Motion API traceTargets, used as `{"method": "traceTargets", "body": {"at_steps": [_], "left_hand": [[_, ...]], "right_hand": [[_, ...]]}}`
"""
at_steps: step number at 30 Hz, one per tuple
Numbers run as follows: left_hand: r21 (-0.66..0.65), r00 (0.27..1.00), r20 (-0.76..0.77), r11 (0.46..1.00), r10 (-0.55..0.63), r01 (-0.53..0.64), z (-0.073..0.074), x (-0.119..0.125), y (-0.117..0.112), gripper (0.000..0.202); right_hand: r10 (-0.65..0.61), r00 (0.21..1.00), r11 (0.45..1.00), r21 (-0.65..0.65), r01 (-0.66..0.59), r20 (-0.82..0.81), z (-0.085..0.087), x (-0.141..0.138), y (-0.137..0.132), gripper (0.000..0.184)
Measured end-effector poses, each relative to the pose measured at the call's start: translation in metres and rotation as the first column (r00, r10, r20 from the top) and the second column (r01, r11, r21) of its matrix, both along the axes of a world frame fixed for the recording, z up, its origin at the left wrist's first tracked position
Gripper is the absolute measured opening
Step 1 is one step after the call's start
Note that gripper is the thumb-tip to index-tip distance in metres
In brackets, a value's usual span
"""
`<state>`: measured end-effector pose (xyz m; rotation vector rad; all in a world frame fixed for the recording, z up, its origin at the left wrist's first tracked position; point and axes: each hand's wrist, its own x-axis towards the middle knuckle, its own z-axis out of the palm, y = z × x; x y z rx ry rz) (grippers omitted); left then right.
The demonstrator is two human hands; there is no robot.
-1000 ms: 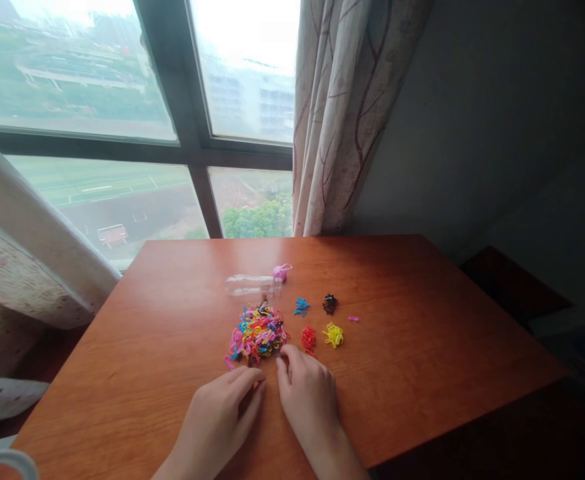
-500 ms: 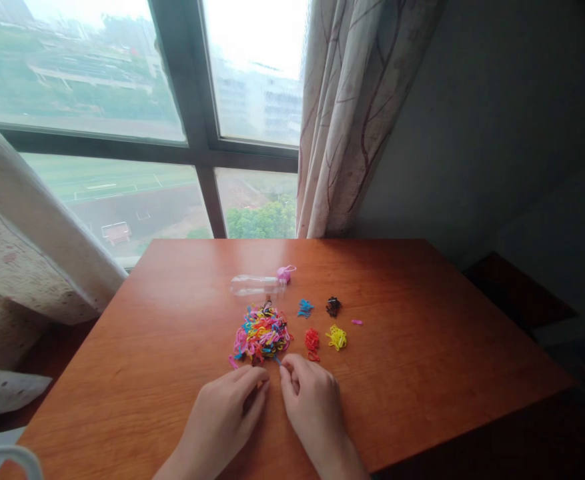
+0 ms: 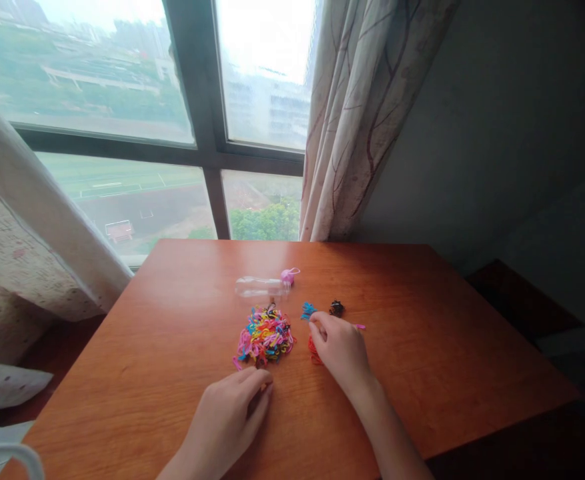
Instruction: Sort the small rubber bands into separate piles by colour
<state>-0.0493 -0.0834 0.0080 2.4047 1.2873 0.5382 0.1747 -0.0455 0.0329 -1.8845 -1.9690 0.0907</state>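
a clear bottle (image 3: 262, 287) lies on its side on the table (image 3: 182, 320), its neck toward the right; the table's wood shows through its walls. the pink cap (image 3: 287, 277), with a loop on it, sits off the bottle, just beyond the neck. nearer the person is the mixed pile (image 3: 266, 335) of small looped pieces in many colours. to its right lie the blue pile (image 3: 307, 309), the black pile (image 3: 337, 307) and the red pile (image 3: 314, 353), with a pink piece (image 3: 361, 327) farther right. the right hand (image 3: 343, 347) covers part of the red pile and the table beyond it. its thumb and forefinger come close together at the near edge of the blue pile; whether they pinch a piece i cannot tell. the left hand (image 3: 233, 408) rests just on the near side of the mixed pile, fingers curled with the tips close together; their grip is unclear too.
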Motion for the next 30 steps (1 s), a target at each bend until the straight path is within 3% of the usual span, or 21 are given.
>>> {"method": "traceTargets", "body": {"at_steps": [5, 11, 18, 30], "left_hand": [[0.007, 1.0, -0.004, 1.0, -0.006, 0.006, 0.002, 0.001, 0.0, 0.019], [0.01, 1.0, -0.008, 1.0, -0.005, 0.005, 0.005, 0.002, -0.001, 0.02], [0.021, 1.0, 0.008, 1.0, -0.008, 0.007, 0.002, 0.001, -0.001, 0.02], [-0.008, 1.0, -0.019, 1.0, -0.006, 0.006, 0.002, 0.0, 0.0, 0.02]], "right_hand": [[0.057, 0.993, 0.996, -0.072, -0.049, 0.103, 0.004, 0.006, 0.024, 0.01], [-0.008, 0.994, 0.998, -0.063, 0.015, 0.113, 0.0, 0.008, 0.025, 0.013], [0.033, 0.999, 0.999, 0.004, -0.033, 0.029, 0.0, 0.0, 0.004, 0.014], [0.107, 0.976, 0.994, 0.036, -0.102, -0.192, -0.016, -0.045, -0.046, 0.016]]}}
